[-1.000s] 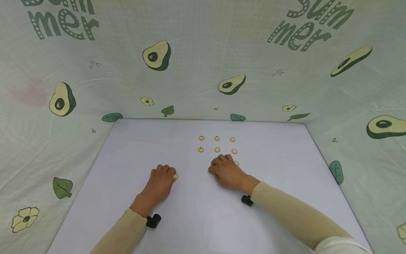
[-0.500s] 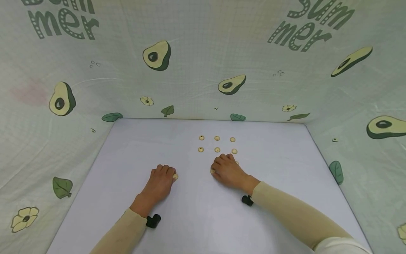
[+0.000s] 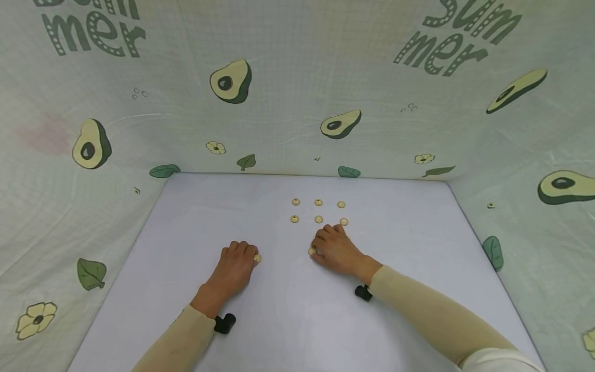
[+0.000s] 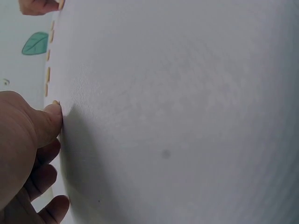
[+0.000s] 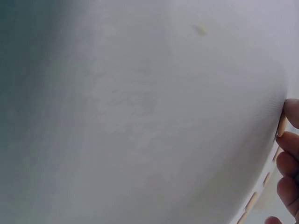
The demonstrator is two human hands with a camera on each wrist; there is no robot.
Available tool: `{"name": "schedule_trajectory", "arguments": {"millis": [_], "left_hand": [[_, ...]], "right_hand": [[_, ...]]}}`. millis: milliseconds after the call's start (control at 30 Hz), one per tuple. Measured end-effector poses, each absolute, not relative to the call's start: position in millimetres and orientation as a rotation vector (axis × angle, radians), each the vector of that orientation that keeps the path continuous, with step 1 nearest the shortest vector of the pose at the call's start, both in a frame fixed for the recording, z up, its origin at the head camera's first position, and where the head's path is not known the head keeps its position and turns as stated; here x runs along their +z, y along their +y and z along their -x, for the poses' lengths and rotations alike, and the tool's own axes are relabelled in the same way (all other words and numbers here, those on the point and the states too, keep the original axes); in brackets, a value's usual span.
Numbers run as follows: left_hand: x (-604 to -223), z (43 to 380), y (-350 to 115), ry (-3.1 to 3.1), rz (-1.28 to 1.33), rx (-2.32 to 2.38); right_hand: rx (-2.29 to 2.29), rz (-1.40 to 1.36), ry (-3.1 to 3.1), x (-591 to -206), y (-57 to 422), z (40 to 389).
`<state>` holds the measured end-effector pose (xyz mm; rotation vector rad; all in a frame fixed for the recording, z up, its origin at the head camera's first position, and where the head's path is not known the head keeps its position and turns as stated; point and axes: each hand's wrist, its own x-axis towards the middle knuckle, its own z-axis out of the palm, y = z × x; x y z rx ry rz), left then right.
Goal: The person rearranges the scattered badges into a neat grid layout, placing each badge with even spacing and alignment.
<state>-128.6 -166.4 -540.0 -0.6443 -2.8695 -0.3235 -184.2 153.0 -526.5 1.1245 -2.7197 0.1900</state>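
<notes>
In the head view my left hand (image 3: 235,266) lies on the white table left of centre, a small round beige button (image 3: 257,258) pinched at its thumb side. The left wrist view shows the thumb (image 4: 52,114) right at that button's edge, the other fingers loosely bent. My right hand (image 3: 338,250) is on the table right of centre and holds another beige button (image 3: 312,251) at its left side. In the right wrist view this button (image 5: 281,125) lies flat between thumb and fingertip. The right hand covers part of the tabletop beneath it.
Beyond the right hand, similar buttons (image 3: 318,219) form two rows of three. The white tabletop (image 3: 223,206) meets a cloth (image 3: 279,77) printed with avocados at its back and sides. A black wrist camera (image 3: 225,323) sits at the left sleeve.
The right hand has shifted slightly right, bringing the button at its left side into view. A button beside its knuckles has become almost wholly covered. The left hand has stayed still.
</notes>
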Motion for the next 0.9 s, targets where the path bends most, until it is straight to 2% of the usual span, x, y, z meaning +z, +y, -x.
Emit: {"name": "schedule_trajectory", "arguments": {"millis": [900], "left_hand": [[-542.2, 128.8, -168.7, -2.834, 0.663, -0.372]], "right_hand": [[0.069, -1.095, -2.621, -527.5, 158.6, 198.1]]}}
